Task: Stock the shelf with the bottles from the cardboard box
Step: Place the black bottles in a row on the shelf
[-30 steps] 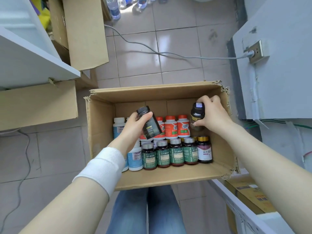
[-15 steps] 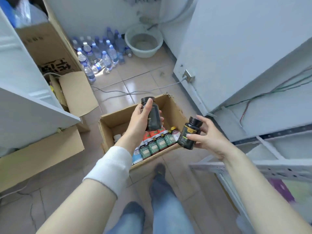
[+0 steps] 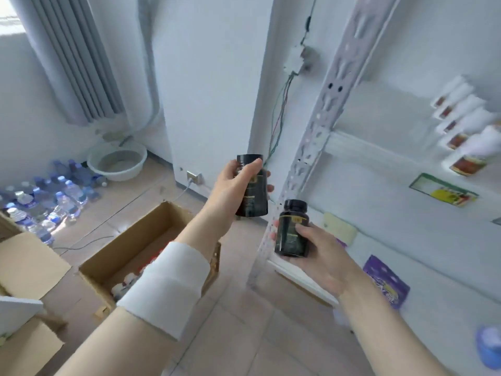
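The white metal shelf [image 3: 406,164] fills the right side, its slotted upright post [image 3: 311,147] leaning across the middle and a row of white bottles [image 3: 461,126] lying blurred on an upper level. Low on the left, the cardboard box [image 3: 130,256] sits open on the tiled floor with more bottle caps showing inside, partly hidden by the left forearm and its white wristband [image 3: 168,289]. The left hand [image 3: 233,188] is wrapped around the body of one dark bottle [image 3: 253,196], thumb across the front near the cap, holding it upright just left of the post. The right hand [image 3: 320,253] cups a second dark bottle [image 3: 292,232] from below and behind, fingers around its lower half, close to the shelf's front edge. Both bottles look like rigid plastic jars with screw caps and smooth, glossy sides, probably light, so a grip around the middle of the body seems safest; the slick label may slide if pinched only at the cap.
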The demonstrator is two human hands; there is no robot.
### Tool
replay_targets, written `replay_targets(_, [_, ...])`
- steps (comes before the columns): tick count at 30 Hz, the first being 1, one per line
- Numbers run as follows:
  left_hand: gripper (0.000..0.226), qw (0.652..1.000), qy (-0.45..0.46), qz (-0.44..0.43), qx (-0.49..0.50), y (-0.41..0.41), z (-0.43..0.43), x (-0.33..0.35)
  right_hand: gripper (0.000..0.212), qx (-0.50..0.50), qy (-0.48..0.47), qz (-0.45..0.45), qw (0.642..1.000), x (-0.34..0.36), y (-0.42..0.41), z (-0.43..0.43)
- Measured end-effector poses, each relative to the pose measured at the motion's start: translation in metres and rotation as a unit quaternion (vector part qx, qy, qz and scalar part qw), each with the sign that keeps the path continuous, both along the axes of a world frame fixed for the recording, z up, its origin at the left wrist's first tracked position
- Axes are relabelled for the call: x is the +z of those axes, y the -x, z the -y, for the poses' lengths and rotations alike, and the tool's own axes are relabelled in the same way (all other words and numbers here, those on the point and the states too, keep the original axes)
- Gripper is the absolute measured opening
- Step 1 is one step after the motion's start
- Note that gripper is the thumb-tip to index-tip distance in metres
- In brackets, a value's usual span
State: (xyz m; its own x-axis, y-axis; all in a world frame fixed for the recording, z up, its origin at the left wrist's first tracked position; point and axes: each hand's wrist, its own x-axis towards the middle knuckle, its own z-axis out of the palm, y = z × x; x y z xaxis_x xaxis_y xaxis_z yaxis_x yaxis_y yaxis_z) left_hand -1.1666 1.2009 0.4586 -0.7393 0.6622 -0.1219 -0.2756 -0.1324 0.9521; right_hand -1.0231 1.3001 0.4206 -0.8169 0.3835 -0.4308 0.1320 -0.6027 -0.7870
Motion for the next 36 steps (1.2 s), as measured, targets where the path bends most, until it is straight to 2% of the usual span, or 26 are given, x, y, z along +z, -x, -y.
replay_targets(4, [0.018, 0.997, -0.031, -0.045, -0.058, -0.083, -0.058, 0.050, 0.035, -0.049, -0.021, -0.054, 0.997, 0.041, -0.088, -0.035])
replay_targets(8, [0.024, 0.988, -0.065, -0.040, -0.133, -0.183, -0.133, 0.090, 0.029, -0.092, -0.105, -0.067, 0.988, 0.078, -0.194, -0.085])
replay_targets(13, [0.020, 0.968, -0.092, -0.075, -0.223, -0.294, -0.219, 0.128, 0.039, -0.174, -0.172, -0.100, 0.964, 0.117, -0.310, -0.150])
replay_targets(17, [0.025, 0.946, -0.089, -0.145, -0.274, -0.346, -0.273, 0.158, 0.061, -0.223, -0.223, -0.139, 0.939, 0.148, -0.375, -0.203])
replay_targets(19, [0.027, 0.934, -0.074, -0.199, -0.287, -0.362, -0.304, 0.170, 0.064, -0.240, -0.261, -0.138, 0.925, 0.165, -0.398, -0.229])
replay_targets(24, [0.028, 0.909, -0.046, -0.300, -0.285, -0.379, -0.385, 0.197, 0.054, -0.293, -0.351, -0.040, 0.889, 0.204, -0.431, -0.299])
replay_targets(32, [0.028, 0.846, 0.037, -0.405, -0.345, -0.365, -0.515, 0.196, 0.049, -0.259, -0.448, 0.090, 0.851, 0.218, -0.409, -0.399])
replay_targets(36, [0.030, 0.790, 0.106, -0.490, -0.354, -0.354, -0.567, 0.175, 0.059, -0.212, -0.472, 0.174, 0.838, 0.193, -0.398, -0.447])
